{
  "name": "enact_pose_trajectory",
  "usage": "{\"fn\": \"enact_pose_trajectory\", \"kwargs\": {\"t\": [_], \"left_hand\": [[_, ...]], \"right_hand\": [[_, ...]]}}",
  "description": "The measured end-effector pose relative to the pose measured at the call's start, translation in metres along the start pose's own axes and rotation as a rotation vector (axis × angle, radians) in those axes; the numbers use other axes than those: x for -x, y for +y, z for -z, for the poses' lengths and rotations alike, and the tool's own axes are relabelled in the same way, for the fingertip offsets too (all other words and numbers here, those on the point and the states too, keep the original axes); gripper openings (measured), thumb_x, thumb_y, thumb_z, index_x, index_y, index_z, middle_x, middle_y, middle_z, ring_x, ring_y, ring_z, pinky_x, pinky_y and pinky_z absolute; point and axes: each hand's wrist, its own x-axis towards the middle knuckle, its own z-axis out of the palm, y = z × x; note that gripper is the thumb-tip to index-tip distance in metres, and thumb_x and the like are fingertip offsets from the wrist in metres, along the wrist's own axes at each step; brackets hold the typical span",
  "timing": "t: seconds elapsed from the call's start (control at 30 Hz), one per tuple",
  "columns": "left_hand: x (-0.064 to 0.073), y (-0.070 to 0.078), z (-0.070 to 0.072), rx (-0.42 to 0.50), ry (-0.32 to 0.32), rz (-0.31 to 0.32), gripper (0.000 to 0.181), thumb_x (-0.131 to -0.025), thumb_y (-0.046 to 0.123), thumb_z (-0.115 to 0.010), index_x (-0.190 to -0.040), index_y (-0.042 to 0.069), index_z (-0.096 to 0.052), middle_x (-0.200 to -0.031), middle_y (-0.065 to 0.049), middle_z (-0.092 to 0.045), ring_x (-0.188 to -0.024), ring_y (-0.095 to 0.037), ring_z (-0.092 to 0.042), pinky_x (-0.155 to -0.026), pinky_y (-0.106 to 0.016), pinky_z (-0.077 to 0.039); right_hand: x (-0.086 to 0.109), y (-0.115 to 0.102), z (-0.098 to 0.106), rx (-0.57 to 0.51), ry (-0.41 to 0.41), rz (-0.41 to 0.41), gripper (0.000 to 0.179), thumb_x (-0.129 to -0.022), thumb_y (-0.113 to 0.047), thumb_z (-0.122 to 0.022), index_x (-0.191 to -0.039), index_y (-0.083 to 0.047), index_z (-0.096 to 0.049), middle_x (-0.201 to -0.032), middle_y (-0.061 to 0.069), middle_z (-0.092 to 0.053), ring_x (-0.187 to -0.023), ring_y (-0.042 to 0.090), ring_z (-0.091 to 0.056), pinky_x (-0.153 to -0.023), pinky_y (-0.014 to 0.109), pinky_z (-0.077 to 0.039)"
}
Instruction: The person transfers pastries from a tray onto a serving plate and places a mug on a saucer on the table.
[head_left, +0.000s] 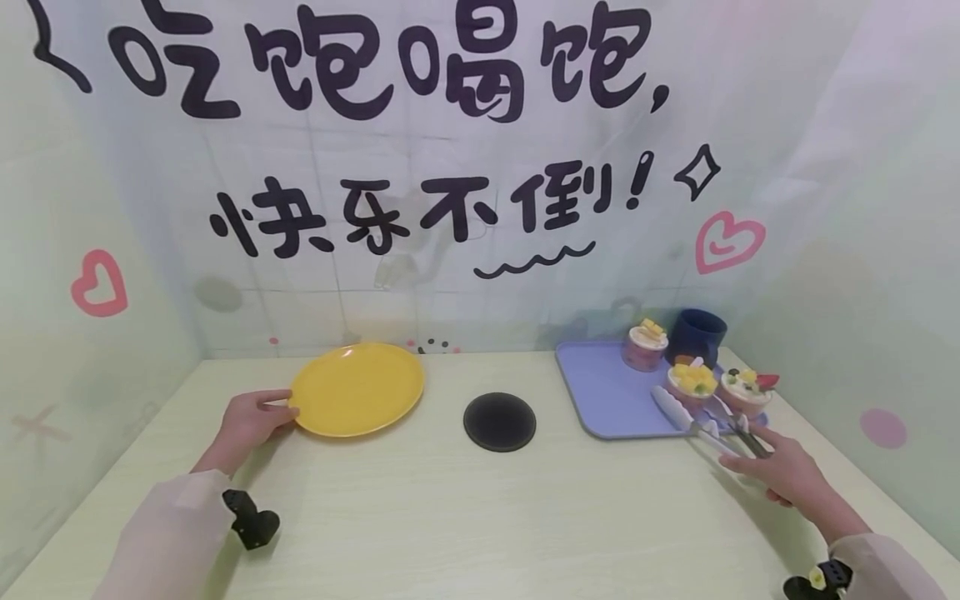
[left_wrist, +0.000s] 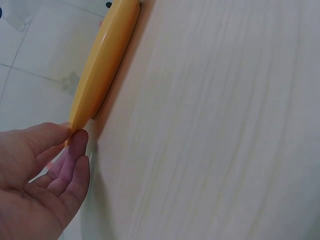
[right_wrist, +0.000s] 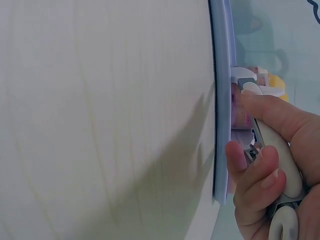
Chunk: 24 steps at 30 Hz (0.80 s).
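- Left hand [head_left: 251, 421]: grasping. It pinches the near-left rim of the yellow plate [head_left: 360, 392], thumb above the rim and fingertip below.
- Yellow plate: located at the left rear of the bench [head_left: 450, 517]. Contact between its base and the bench cannot be determined.
- Right hand [head_left: 787, 471]: grasping. It grips the tongs [head_left: 685, 420], with the thumb along one arm and curled fingers at the other.
- Tongs: arms spread, ends on either side of the yellow-topped cup [head_left: 693, 380]. Contact with the cup cannot be confirmed.
- Blue tray [head_left: 600, 400]: right rear of the bench. It carries the yellow-topped cup, a rear cup [head_left: 645, 350] and a right-hand cup [head_left: 744, 393] with a red piece at its edge.
- Dark blue mug [head_left: 696, 336]: upright, just right of the rear cup.
- Black disc [head_left: 499, 422]: flat on the bench, between plate and tray.
- Backdrop [head_left: 450, 317]: behind the bench, printed with large black characters.
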Motion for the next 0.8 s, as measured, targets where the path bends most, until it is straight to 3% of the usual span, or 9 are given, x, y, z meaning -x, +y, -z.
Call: {"fn": "enact_pose_trajectory", "kwargs": {"t": [0.3, 0.8], "left_hand": [[-0.0012, 0.0003, 0.0003, 0.013, 0.005, 0.032, 0.058, -0.087, 0.018, -0.062, -0.131, -0.011, -0.039, -0.104, -0.023, -0.062, -0.074, -0.010, -0.059, -0.061, -0.018, -0.050], [0.0031, 0.0027, 0.0006, 0.012, -0.003, 0.000, 0.056, -0.087, 0.016, -0.061, -0.131, -0.013, -0.039, -0.106, -0.024, -0.062, -0.077, -0.009, -0.061, -0.066, -0.021, -0.051]], "right_hand": [[-0.0008, 0.0044, -0.0019, -0.006, 0.006, 0.016, 0.098, -0.078, -0.046, -0.068, -0.141, 0.008, -0.014, -0.053, -0.003, -0.034, -0.040, 0.010, -0.038, -0.039, 0.027, -0.040], [-0.0019, 0.0049, -0.0028, -0.013, 0.019, -0.004, 0.101, -0.076, -0.049, -0.068, -0.142, 0.005, -0.015, -0.058, 0.001, -0.039, -0.041, 0.011, -0.037, -0.040, 0.026, -0.038]]}}
